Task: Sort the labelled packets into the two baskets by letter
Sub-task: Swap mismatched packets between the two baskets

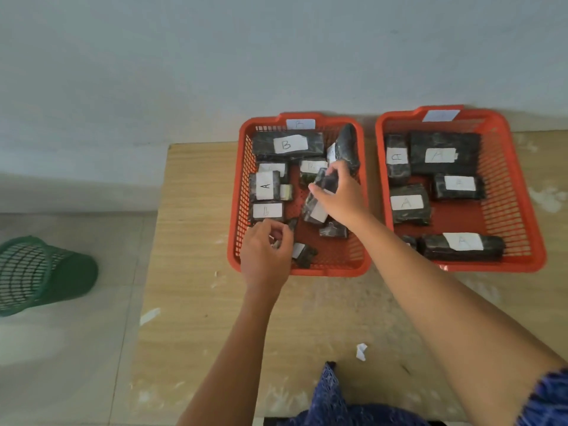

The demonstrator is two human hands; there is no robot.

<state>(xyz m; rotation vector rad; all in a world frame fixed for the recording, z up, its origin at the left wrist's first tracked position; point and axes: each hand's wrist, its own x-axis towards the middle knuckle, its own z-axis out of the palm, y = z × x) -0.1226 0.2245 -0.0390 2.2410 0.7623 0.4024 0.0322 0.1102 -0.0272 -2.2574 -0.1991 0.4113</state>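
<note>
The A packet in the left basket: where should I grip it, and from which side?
Grip the A packet across its two long sides, coming straight down. It lies flat, label up, atop other packets beside the left basket wall, so its top is clear. The left hand is nearest.

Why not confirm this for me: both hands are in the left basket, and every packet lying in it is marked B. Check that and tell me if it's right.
Not quite. The head view shows both the left hand and right hand in the left basket, but not every packet there is marked B: one packet near its left wall clearly reads A.
</note>
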